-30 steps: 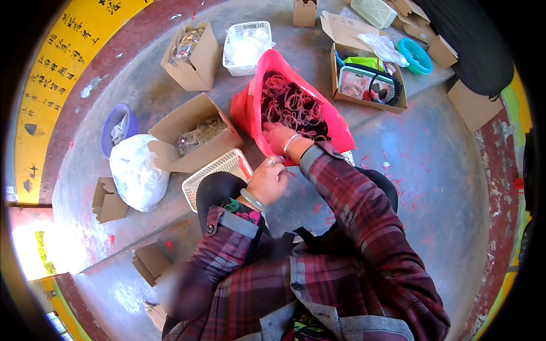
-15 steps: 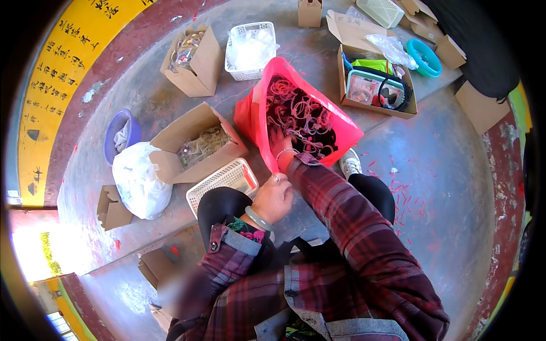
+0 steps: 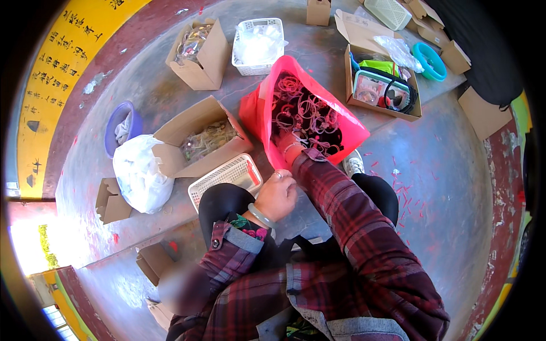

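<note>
A red plastic bag (image 3: 256, 116) stands wide-mouthed on the floor before me, full of thin looped cords (image 3: 310, 111) in pinks, whites and dark tones that look like bracelets. My right hand (image 3: 289, 146) reaches inside, over the near left part of the pile; its fingers are hidden among the loops. At the bag's near corner, my left hand (image 3: 277, 196) is closed, its thumb and fingers pinching the plastic rim. A ring and a pale bangle show on that hand and wrist. Just left of it sits a white slotted basket (image 3: 213, 181) with something red in it.
Left of the bag, a cardboard box (image 3: 196, 145) holds clear packets beside a stuffed white bag (image 3: 142, 182) and a purple basin (image 3: 135, 122). Farther off are another filled box (image 3: 213, 62), a white basket (image 3: 253, 69), an open carton (image 3: 384, 111) and a turquoise basin (image 3: 435, 71). Red scraps litter the floor.
My right hand has sunk a little deeper into the loops, so less of its fingers shows. The left hand keeps its place at the rim. The whole view has shifted slightly.
</note>
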Available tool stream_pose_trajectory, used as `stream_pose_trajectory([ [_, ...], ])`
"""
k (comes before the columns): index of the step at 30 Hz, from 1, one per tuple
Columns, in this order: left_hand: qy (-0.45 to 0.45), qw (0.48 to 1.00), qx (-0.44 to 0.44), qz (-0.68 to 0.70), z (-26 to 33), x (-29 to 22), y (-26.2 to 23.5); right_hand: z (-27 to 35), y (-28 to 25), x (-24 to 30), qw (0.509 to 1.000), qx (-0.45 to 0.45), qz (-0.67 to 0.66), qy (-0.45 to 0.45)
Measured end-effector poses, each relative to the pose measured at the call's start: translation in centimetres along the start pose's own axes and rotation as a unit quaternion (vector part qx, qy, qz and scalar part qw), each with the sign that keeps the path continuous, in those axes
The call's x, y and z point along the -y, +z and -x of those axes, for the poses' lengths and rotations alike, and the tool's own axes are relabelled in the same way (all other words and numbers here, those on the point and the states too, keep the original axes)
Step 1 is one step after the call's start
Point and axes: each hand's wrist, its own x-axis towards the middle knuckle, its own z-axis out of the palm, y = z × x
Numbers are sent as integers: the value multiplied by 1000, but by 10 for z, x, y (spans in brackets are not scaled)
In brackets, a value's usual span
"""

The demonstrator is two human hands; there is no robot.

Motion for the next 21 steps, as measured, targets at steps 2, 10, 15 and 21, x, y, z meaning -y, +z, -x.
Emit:
stream_pose_trajectory([
  [2,-15,1000,-5,7,2,1,-2,5,-15,-6,998,-21,-52,-20],
  [10,-16,1000,-6,25,3,-1,-2,30,-34,-37,989,-39,-101,-99],
  [15,-10,1000,-11,16,4,4,1,56,-66,-42,988,-53,-129,-72],
  [21,-4,1000,-8,12,5,5,1,74,-97,-55,972,-138,-183,-41],
])
